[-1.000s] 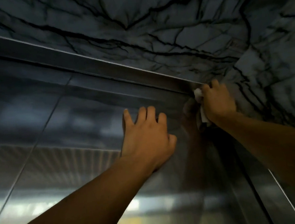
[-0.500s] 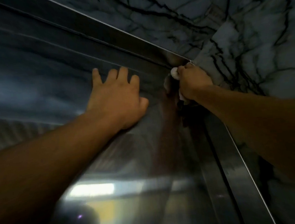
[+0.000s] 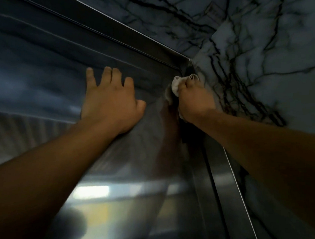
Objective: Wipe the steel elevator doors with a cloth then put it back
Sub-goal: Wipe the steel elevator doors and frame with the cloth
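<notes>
The steel elevator door (image 3: 59, 74) fills the left and middle of the head view, shiny and full of reflections. My left hand (image 3: 112, 102) lies flat on it with the fingers spread. My right hand (image 3: 194, 99) grips a bunched white cloth (image 3: 176, 84) and presses it against the door's right edge, just below the upper right corner of the frame. Part of the cloth pokes out above my knuckles; the rest is hidden in my fist.
A steel door frame (image 3: 127, 36) runs across the top and down the right side (image 3: 228, 189). Grey marble wall with dark veins (image 3: 260, 45) surrounds it above and to the right.
My right hand with the cloth has slid a little down from the top corner of the frame. The camera has turned, so both hands sit differently in view. My left hand stays flat on the door.
</notes>
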